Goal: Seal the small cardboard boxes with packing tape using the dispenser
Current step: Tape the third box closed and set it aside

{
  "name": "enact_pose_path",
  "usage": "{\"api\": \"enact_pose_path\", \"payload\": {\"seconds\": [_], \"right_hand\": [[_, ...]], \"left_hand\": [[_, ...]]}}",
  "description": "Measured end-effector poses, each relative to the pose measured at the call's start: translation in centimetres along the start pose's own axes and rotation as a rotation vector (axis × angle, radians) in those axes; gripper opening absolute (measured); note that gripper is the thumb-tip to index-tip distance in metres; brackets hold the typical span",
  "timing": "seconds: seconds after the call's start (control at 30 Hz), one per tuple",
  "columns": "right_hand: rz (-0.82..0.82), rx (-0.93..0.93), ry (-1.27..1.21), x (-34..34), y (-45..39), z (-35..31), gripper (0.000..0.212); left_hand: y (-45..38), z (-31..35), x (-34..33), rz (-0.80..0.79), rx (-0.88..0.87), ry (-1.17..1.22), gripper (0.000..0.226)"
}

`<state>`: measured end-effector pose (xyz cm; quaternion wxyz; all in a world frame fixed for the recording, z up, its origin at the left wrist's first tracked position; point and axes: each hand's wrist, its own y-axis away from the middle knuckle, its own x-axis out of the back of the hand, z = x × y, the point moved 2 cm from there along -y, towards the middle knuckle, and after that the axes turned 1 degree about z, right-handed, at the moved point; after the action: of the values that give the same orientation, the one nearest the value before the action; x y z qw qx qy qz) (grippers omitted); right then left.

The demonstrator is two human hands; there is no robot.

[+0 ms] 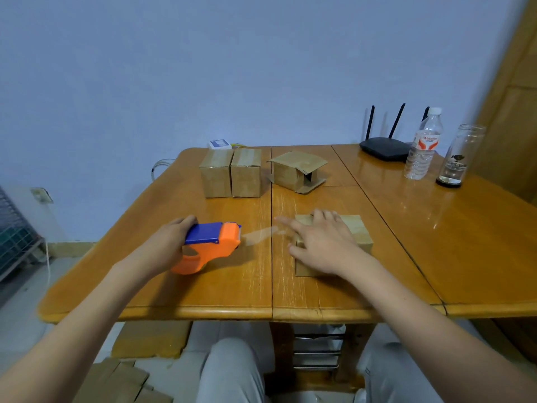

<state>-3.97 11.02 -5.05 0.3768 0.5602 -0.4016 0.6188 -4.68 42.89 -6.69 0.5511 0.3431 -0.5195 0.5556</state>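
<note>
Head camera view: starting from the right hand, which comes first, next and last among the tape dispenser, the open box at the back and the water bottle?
From the right hand:
1. Tape dispenser, just to its left, held by the left hand.
2. Open box, behind it near the table's middle.
3. Water bottle, far back on the right, beside the router.

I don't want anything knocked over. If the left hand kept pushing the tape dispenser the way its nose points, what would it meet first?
Probably the box under the right hand; the left hand aims the tape dispenser along the stretched tape.
</note>
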Motion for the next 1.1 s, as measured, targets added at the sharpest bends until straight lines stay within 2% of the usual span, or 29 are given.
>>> {"api": "enact_pose_path", "payload": {"seconds": [0.1,0.23,0.5,0.73,0.83,0.93,1.1], "right_hand": [[0.0,0.0,-0.035,0.3,0.1,0.5,0.058],[-0.025,0.032,-0.031,0.7,0.5,0.4,0.07],[-0.281,0.104,-0.051,2.7,0.2,1.3,0.077],[-0.241,0.116,-0.078,2.5,-0.2,1.2,0.064],[-0.247,0.124,-0.035,2.7,-0.3,1.0,0.061],[-0.254,0.146,0.017,2.9,-0.5,0.8,0.063],[-0.256,0.239,0.107,2.9,0.1,1.2,0.077]], "left_hand": [[-0.5,0.2,0.1,-0.023,0.002,-0.029,0.029],[-0.5,0.1,0.3,-0.012,0.018,0.003,0.029],[-0.9,0.6,0.5,-0.063,-0.014,-0.022,0.03],[-1.9,3.6,0.3,-0.202,-0.087,-0.306,0.035],[-2.2,5.2,0.2,-0.215,-0.126,-0.411,0.036],[-2.3,6.4,0.0,-0.191,-0.166,-0.49,0.036],[-2.7,7.2,0.0,-0.214,-0.168,-0.529,0.039]]}}
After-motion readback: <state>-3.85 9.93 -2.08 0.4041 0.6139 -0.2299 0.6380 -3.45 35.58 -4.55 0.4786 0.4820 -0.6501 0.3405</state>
